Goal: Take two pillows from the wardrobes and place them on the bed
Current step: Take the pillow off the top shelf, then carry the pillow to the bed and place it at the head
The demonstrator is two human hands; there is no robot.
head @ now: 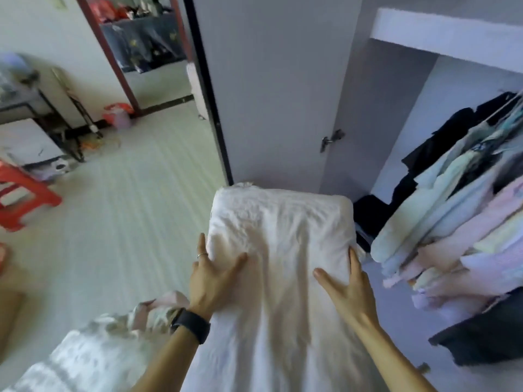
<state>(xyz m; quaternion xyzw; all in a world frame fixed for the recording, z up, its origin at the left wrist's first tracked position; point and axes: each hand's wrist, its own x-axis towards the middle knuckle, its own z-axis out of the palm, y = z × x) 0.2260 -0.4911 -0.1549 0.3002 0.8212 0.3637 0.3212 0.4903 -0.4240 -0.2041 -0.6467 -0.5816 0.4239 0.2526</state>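
Note:
A large white pillow (280, 239) fills the lower middle of the head view, held out in front of me beside the open wardrobe (441, 114). My left hand (210, 275) grips its left side, thumb on top and fingers along the edge, with a ring and a dark wristband. My right hand (346, 281) clasps its right side the same way. The wardrobe's grey door (271, 89) stands open just behind the pillow. A second pillow is not visible. No bed shows clearly.
Hanging and stacked clothes (458, 222) crowd the wardrobe on the right. A red plastic stool (22, 193) stands at the left on the pale floor (127, 193). A doorway (147, 52) opens at the back left. Crumpled light fabric (93, 352) lies at lower left.

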